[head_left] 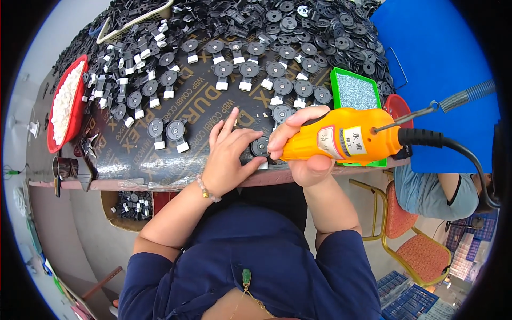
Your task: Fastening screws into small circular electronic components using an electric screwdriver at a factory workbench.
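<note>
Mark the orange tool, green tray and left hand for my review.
Orange tool (341,136), head view: middle of its casing.
Green tray (335,89), head view: its left rim.
Left hand (229,156), head view: back of the hand.

This looks like an assembly workshop, shown by a worktable (125,157) heaped with black parts (341,32), a green tray (335,88) of tiny pieces and a corded orange power tool (314,140).

The power driver (346,118) has a smooth, glossy orange plastic housing with paper-like labels (353,142). Its cable (469,151) is sheathed in matt black material. The spring (469,95) is bare grey metal. The discs (175,129) are semi-matt black plastic; the blocks (183,147) are smooth white plastic. The bench (133,168) surface is dark and glossy. The green tray (335,90) is plastic; its granular contents (358,92) look metallic, though too fine to confirm.
</note>
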A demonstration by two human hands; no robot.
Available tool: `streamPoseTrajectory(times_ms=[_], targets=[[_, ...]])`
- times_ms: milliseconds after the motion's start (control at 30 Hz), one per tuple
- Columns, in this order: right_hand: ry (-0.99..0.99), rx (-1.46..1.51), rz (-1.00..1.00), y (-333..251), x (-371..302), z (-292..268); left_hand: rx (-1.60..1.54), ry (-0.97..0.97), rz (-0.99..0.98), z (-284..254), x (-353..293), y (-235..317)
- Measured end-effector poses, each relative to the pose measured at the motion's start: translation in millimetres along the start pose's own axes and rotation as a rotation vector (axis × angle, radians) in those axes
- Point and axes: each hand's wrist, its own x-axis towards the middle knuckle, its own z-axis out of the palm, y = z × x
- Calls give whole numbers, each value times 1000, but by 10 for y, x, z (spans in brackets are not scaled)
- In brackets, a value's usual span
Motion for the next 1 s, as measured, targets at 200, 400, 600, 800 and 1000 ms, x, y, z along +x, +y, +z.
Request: streamPoseTrajectory(times_ms=[200, 400, 600, 800, 1000], targets=[[-13, -26, 25, 0, 12, 34, -16, -12, 1, 4, 11, -2], [-150, 270, 40, 144, -66, -16, -6, 6, 16, -5, 7, -4], [31, 14, 74, 74, -26, 88, 22, 17, 29, 17, -2, 5], [3, -95, -252, -146, -45, -81, 234, -16, -20, -327, -30, -3], [114, -234, -380, -552, -219, -621, 531, 16, -154, -1094, 39, -324]])
